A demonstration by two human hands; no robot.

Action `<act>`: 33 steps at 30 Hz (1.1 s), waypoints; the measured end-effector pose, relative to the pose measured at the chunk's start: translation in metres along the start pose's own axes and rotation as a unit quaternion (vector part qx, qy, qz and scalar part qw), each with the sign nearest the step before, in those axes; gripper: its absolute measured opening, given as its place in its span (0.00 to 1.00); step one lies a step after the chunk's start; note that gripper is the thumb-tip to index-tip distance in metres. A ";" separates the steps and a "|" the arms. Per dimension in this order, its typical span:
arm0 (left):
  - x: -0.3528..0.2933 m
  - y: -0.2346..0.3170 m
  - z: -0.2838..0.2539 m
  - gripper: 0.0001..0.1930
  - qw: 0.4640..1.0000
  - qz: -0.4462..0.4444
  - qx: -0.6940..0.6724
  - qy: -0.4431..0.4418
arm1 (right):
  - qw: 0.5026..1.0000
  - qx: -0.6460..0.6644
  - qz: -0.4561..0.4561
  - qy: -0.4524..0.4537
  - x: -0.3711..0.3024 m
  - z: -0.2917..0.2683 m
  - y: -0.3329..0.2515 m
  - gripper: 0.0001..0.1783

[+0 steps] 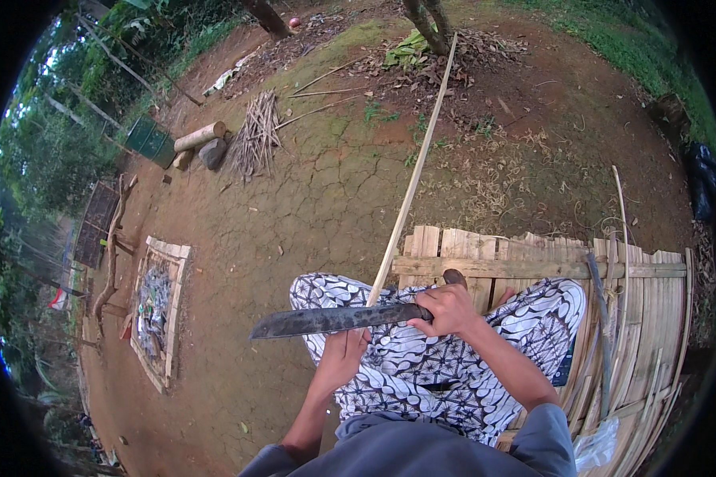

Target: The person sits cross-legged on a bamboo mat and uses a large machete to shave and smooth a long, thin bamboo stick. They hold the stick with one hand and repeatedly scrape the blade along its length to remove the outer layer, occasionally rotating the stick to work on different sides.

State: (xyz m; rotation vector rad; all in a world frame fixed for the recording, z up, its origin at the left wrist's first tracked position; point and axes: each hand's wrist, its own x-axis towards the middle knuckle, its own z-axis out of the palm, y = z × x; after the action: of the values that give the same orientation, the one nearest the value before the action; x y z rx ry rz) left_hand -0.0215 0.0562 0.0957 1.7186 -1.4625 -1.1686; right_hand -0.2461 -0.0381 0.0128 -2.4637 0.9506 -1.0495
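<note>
right hand: your right hand (pixel 451 308) is closed around the dark handle of a big machete (pixel 334 319), knuckles up, over your right thigh.
machete: its long dark blade lies nearly level across your lap, tip pointing to your left, past the left knee and out over the bare ground (pixel 310 207).
left hand: your left hand (pixel 344 355) sits just under the blade, fingers curled around the near end of a bamboo strip (pixel 412 184); the blade hides the grip, so it seems to be a full hold, though the fingertips are out of sight.
bamboo strip: long, thin and pale, it runs from your left hand up and away over the cracked earth, ending near the tree trunk (pixel 426 24) at the far side; the blade crosses it right at your hand.
seat: you sit on the front edge of a bamboo slat platform (pixel 644 294), legs in patterned cloth (pixel 422 366) hanging off that edge.
on the platform: a curved dark strip (pixel 603 318) and a thin pale splint (pixel 622 215) lie toward its right edge.
ground, far left: a bundle of sticks (pixel 256 135), a short log (pixel 200 136) and a green container (pixel 150 140) lie close together.
ground, near left: a wooden frame (pixel 161 310) lies flat, well apart from you.
</note>
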 end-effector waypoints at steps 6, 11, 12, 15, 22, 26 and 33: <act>0.001 -0.002 0.002 0.18 1.000 -0.012 -0.025 0.003 | 1.000 0.006 0.009 0.001 -0.005 0.002 -0.003 0.24; 0.004 -0.008 0.007 0.18 0.999 0.038 0.002 0.022 | 0.999 0.018 -0.009 0.028 -0.001 0.007 -0.011 0.23; 0.004 -0.008 0.009 0.18 0.998 0.046 -0.014 0.037 | 0.999 0.020 -0.017 0.037 0.000 0.008 -0.011 0.23; 0.004 -0.002 0.001 0.19 0.998 0.028 0.051 0.031 | 0.999 -0.011 0.037 -0.005 0.002 0.001 0.015 0.22; 0.007 -0.007 -0.004 0.20 0.999 -0.048 -0.016 0.019 | 0.992 -0.005 0.116 -0.041 -0.003 0.005 0.007 0.22; 0.004 -0.010 -0.002 0.19 1.000 -0.018 -0.022 0.011 | 1.000 -0.024 0.020 0.006 -0.001 0.005 0.003 0.24; 0.005 -0.007 -0.001 0.16 0.999 -0.032 -0.030 0.031 | 0.999 -0.003 0.028 -0.016 -0.006 0.013 -0.005 0.24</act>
State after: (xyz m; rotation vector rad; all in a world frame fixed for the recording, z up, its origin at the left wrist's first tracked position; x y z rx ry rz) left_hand -0.0176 0.0525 0.0891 1.7567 -1.3318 -1.1707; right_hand -0.2369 -0.0300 0.0034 -2.4360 1.0087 -0.9871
